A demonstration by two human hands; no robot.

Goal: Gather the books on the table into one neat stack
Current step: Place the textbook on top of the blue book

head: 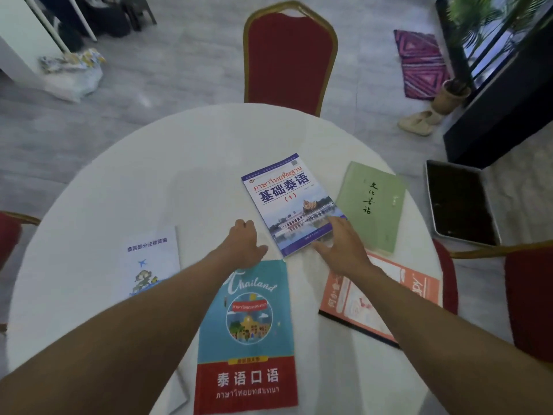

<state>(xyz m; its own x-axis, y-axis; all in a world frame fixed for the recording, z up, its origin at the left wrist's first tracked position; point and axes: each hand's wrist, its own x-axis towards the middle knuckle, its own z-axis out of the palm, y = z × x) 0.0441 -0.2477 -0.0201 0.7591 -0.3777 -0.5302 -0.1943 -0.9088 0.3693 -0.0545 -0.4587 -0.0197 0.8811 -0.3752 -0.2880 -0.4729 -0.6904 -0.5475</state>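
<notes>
Five books: all lie flat and separate on the round table (89, 181); no stack is begun, so by my reading almost the whole task is left.
Blue textbook (291, 202): near the table's middle, turned at an angle, its near corner between the two hands.
Green book (371, 205): toward the right edge, just beside the blue textbook, possibly tucked slightly under it; the blur leaves that unsure.
Orange book (419, 287): near the right edge, partly hidden under the right forearm.
Teal Thailand book (248, 333): at the near edge, its bottom cut off by the frame.
White booklet (151, 259): toward the left edge, well apart from the others.
Left hand (241, 245): fingers curled loosely, holding nothing, on or just over the cloth beside the blue textbook's left edge.
Right hand (341, 245): fingers spread wide, resting on the blue textbook's near right corner, gripping nothing.
Step in hand: likely taking the blue textbook as the first of the pile.
Surface: white tablecloth, smooth, bare apart from the books.
Room: pale floor; a red chair (288, 58) at the far edge, others left and right; a patterned mat (419, 61) and a potted plant (452, 94) at the far right.
</notes>
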